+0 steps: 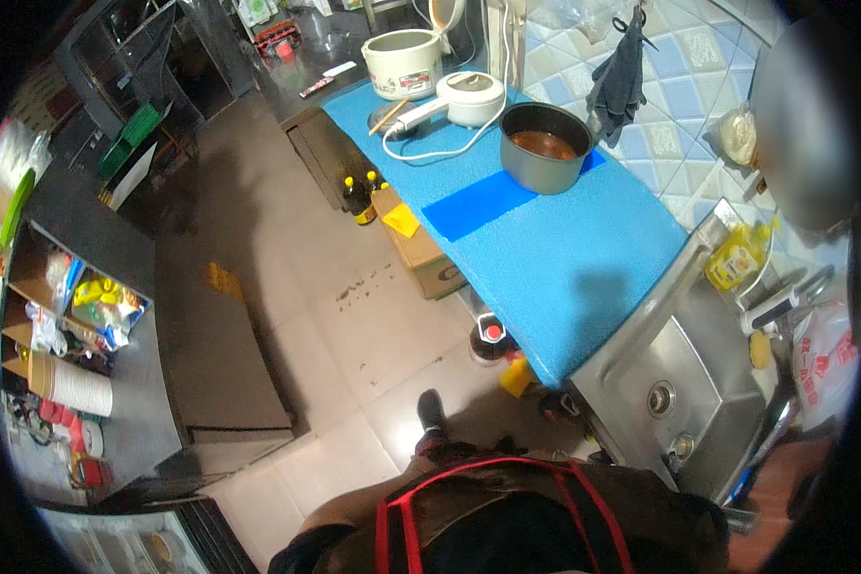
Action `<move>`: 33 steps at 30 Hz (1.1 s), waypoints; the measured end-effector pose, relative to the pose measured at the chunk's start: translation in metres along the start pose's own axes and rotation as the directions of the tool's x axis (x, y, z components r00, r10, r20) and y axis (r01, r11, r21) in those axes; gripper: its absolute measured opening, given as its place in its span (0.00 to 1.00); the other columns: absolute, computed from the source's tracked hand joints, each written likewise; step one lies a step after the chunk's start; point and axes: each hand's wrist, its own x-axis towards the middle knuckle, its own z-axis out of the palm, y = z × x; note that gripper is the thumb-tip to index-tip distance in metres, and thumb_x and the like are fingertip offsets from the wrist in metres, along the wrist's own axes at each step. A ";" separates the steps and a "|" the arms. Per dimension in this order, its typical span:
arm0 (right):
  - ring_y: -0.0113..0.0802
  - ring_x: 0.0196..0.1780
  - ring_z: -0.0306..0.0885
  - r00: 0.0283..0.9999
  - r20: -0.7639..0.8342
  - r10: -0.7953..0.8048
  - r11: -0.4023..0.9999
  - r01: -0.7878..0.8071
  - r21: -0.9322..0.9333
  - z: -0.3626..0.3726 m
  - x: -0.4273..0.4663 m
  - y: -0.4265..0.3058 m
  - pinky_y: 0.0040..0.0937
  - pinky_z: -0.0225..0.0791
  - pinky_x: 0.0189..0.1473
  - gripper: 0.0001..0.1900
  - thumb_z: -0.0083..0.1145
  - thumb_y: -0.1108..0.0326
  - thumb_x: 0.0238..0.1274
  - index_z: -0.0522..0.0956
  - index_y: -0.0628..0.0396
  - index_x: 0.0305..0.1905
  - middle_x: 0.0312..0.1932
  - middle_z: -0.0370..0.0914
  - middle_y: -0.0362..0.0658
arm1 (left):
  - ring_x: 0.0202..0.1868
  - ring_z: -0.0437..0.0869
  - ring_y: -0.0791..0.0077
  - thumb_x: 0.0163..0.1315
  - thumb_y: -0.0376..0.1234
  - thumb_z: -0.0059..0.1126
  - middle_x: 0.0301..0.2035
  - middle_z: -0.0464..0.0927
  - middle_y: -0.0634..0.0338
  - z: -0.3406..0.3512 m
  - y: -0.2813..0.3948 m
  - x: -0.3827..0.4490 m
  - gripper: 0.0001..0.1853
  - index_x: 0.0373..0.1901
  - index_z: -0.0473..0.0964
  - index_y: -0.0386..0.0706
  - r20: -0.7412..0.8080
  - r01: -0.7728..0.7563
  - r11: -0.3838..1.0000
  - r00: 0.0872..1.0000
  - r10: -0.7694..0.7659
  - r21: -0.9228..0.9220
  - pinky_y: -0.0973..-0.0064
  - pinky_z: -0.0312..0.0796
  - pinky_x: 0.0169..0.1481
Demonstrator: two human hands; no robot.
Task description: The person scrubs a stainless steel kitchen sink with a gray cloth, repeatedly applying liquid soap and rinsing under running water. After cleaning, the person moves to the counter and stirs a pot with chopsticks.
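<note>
Neither of my hands can be made out; part of a bare forearm point(344, 506) shows beside my dark apron with red trim point(545, 470). Before me is a worktop with a light-blue cover point(560, 265). A grey inner pot point(545, 172) of brown liquid stands on it, partly over a bright-blue strip point(473, 204). Behind the pot are a white long-handled electric pan point(470, 107) with its lid on and a white rice cooker point(402, 68) with its lid raised. A wooden stick point(387, 118) lies across a round dark lid point(409, 128).
A steel sink point(689, 359) adjoins the worktop, with a yellow detergent bottle point(735, 258) behind it. Below the worktop edge stand a cardboard box point(427, 269), dark bottles point(359, 201) and a jug with a red cap point(491, 337). A dark counter point(136, 402) with shelves lines the left.
</note>
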 end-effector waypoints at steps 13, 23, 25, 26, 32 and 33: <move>0.31 0.39 0.72 0.938 -0.070 -0.339 0.876 0.288 -0.387 -0.105 0.130 -0.284 0.27 0.66 0.40 0.11 0.48 0.66 0.53 0.72 0.56 0.41 0.35 0.74 0.43 | 0.42 0.75 0.63 0.53 0.42 0.45 0.42 0.73 0.54 -0.241 -0.074 -0.017 0.20 0.49 0.66 0.48 -0.186 -0.005 0.999 0.982 -0.002 -0.035 0.68 0.66 0.47; 0.28 0.32 0.74 0.853 -0.418 -0.312 0.891 0.416 0.183 -0.222 0.157 -0.377 0.26 0.68 0.34 0.13 0.47 0.63 0.55 0.72 0.58 0.42 0.33 0.75 0.42 | 0.42 0.75 0.62 0.53 0.42 0.45 0.41 0.73 0.54 -0.367 -0.091 0.026 0.19 0.47 0.67 0.48 -0.184 -0.037 0.999 0.982 0.033 -0.021 0.68 0.67 0.46; 0.28 0.32 0.74 0.816 -0.492 -0.304 0.835 0.477 0.274 -0.251 0.171 -0.385 0.26 0.68 0.32 0.13 0.46 0.62 0.55 0.72 0.58 0.42 0.32 0.75 0.43 | 0.42 0.75 0.62 0.53 0.42 0.45 0.40 0.73 0.54 -0.392 -0.089 0.042 0.19 0.47 0.67 0.49 -0.172 -0.038 0.999 0.984 0.037 -0.007 0.68 0.67 0.46; 0.28 0.31 0.74 0.803 -0.528 -0.275 0.793 0.500 0.348 -0.268 0.178 -0.389 0.25 0.68 0.31 0.13 0.46 0.62 0.55 0.72 0.58 0.42 0.31 0.75 0.43 | 0.42 0.75 0.62 0.53 0.43 0.45 0.40 0.73 0.54 -0.400 -0.090 0.049 0.19 0.47 0.67 0.49 -0.160 -0.033 0.999 0.987 0.032 -0.001 0.68 0.67 0.45; 0.27 0.26 0.72 0.450 -0.893 -0.029 0.605 0.719 0.342 -0.407 0.208 -0.422 0.23 0.66 0.24 0.14 0.47 0.61 0.55 0.71 0.57 0.42 0.28 0.74 0.43 | 0.41 0.75 0.61 0.53 0.43 0.45 0.40 0.74 0.53 -0.473 -0.086 0.080 0.19 0.46 0.68 0.49 -0.125 -0.001 0.998 0.992 0.009 0.068 0.67 0.67 0.45; 0.27 0.26 0.72 0.365 -0.930 -0.036 0.617 0.740 0.267 -0.429 0.215 -0.423 0.23 0.66 0.24 0.14 0.47 0.60 0.55 0.71 0.57 0.43 0.29 0.74 0.43 | 0.41 0.75 0.61 0.53 0.43 0.45 0.40 0.74 0.53 -0.485 -0.087 0.086 0.18 0.46 0.68 0.49 -0.117 0.000 0.997 0.993 0.009 0.082 0.67 0.67 0.45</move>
